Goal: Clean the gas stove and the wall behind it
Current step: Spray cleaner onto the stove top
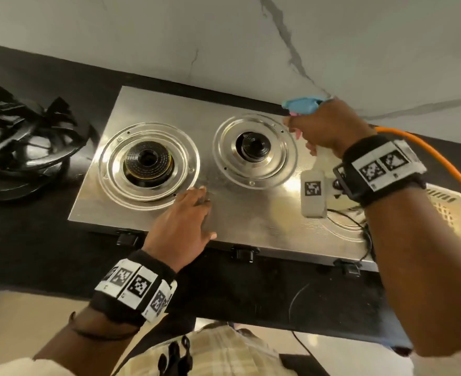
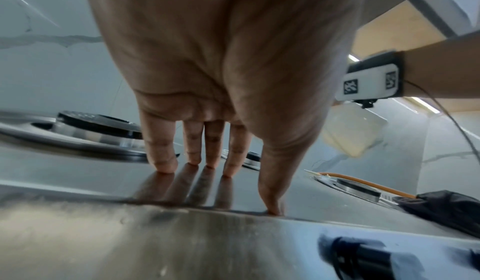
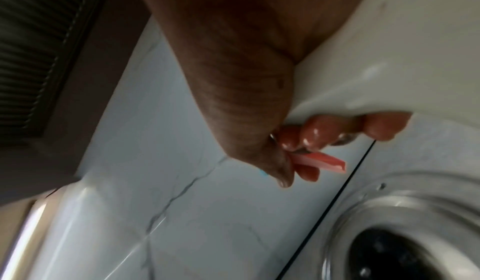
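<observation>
spray stage: wetting the stove top before wiping

on the far left of the dark counter (image 1: 34,240) lies a heap of black pan supports (image 1: 26,142), well apart from the burners. they are off the stove, so the steel top is bare for cleaning.

the gas stove (image 1: 251,218) sits in the middle of the counter, its back edge near the white marbled wall (image 1: 169,36). the left burner (image 1: 148,162) and the middle burner (image 1: 255,145) are both uncovered.

the left hand (image 1: 181,221) rests on the steel between these two burners. its fingers (image 2: 161,152) are straight and close together, tips pressing the surface, thumb set apart nearer the front edge. it holds nothing. judgement: it steadies the stove.

the right hand (image 1: 324,128) is curled round a spray bottle (image 1: 301,104) with a blue head, held above the right part of the stove, just beyond the middle burner. in the right wrist view the fingers wrap the neck and a pink trigger (image 3: 322,162) sticks out below them. whether the trigger is being squeezed cannot be told. no mist is visible.

an orange hose (image 1: 424,150) and a cream basket (image 1: 451,213) lie at the far right.

judgement: the step in hand is applying cleaner; wiping is not yet begun, and no cloth is in view. the next move calls for even spray cover over the steel and the wall, then a cloth or sponge.
</observation>
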`<state>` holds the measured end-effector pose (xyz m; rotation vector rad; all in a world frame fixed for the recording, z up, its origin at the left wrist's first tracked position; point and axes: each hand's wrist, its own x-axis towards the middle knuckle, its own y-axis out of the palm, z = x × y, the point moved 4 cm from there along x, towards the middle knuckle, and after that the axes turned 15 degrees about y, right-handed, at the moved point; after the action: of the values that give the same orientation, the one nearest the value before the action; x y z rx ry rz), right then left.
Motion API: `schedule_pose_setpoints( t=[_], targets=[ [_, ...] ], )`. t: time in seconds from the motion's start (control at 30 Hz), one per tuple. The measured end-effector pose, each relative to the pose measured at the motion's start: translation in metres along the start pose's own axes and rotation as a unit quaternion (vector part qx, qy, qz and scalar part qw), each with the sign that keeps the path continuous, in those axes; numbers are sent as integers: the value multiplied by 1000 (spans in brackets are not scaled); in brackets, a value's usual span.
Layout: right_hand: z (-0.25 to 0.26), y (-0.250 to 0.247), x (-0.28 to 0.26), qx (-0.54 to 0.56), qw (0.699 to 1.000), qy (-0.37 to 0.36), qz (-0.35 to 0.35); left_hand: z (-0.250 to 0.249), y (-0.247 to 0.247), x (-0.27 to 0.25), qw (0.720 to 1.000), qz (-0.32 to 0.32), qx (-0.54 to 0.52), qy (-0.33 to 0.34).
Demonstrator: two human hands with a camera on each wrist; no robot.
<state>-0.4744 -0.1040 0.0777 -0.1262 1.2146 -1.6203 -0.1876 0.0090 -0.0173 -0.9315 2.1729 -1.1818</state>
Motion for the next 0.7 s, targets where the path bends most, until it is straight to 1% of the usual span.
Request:
schedule_pose_setpoints(
  t=[0.1, 0.2, 0.27, 0.33, 0.4, 0.5, 0.53, 0.6, 0.7],
  targets=[
    [46, 28, -2, -74, 997, -35, -2, 4, 1, -2, 1000, 0, -9, 8],
    [59, 44, -9, -49, 998, -33, -4, 7, -1, -3, 1000, -4, -12, 11],
    [48, 50, -22, -45, 998, -25, 20, 12, -1, -6, 1000, -3, -8, 15],
    [24, 51, -42, -61, 997, -14, 37, 16, -2, -11, 1000, 0, -3, 24],
    [-4, 49, -63, -52, 998, -6, 46, 22, -3, -17, 1000, -3, -5, 23],
    [-37, 64, -94, -123, 988, -23, 85, 29, -9, -29, 1000, -12, -9, 19],
    [-47, 72, -104, -138, 985, -18, 99, 30, -11, -32, 1000, -15, -8, 20],
    [-54, 92, -125, -138, 983, -15, 122, 35, -16, -42, 1000, -23, -12, 16],
    [-43, 125, -143, -108, 981, -44, 154, 50, -26, -59, 999, -34, -15, 5]
  ],
)
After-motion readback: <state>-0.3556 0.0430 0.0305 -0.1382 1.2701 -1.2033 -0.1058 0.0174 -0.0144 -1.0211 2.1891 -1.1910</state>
